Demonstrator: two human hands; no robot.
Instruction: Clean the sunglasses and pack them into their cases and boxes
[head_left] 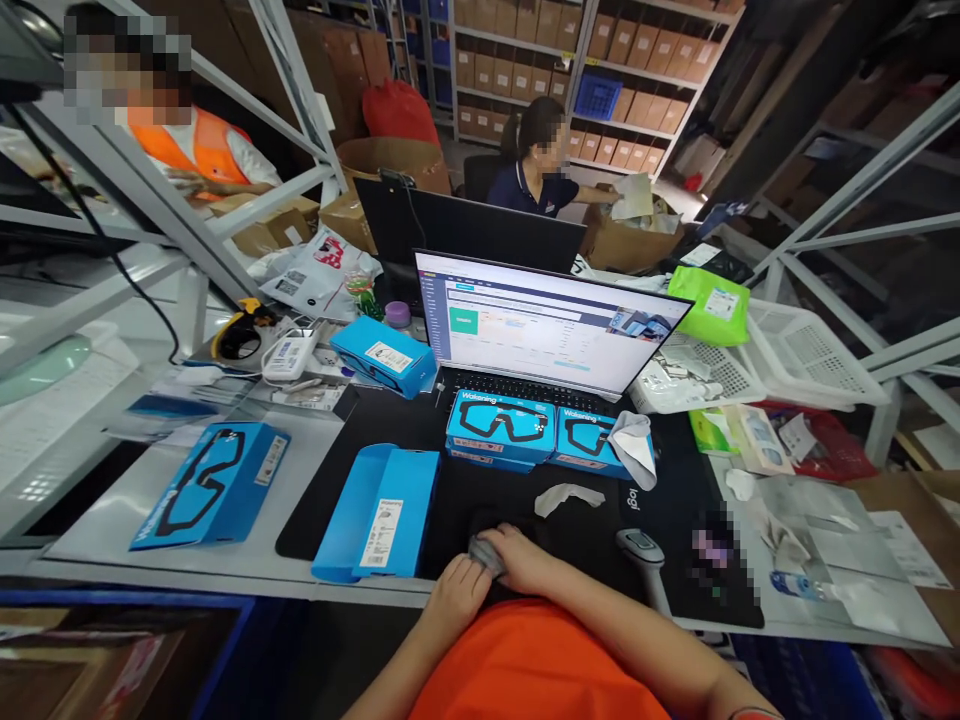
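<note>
Close to my body at the desk's front edge, my left hand (459, 592) pinches a small grey wad that looks like cloth or soft wrapping (486, 555). My right hand (520, 556) is curled over the same wad from the other side. Something dark may lie under the hands, but against the black mat I cannot make it out. An opened blue goggles box (405, 485) lies to the left of my hands. Beyond them, a crumpled whitish paper strip (568, 497) rests on the black desk mat (480, 492).
Blue goggles boxes (501, 425) stand before the laptop (555, 320); another box (214, 485) sits at left. A barcode scanner (642, 548) lies right of my hands. White baskets (810, 355) and a green parcel (705, 303) are at right. Two people work beyond the desk.
</note>
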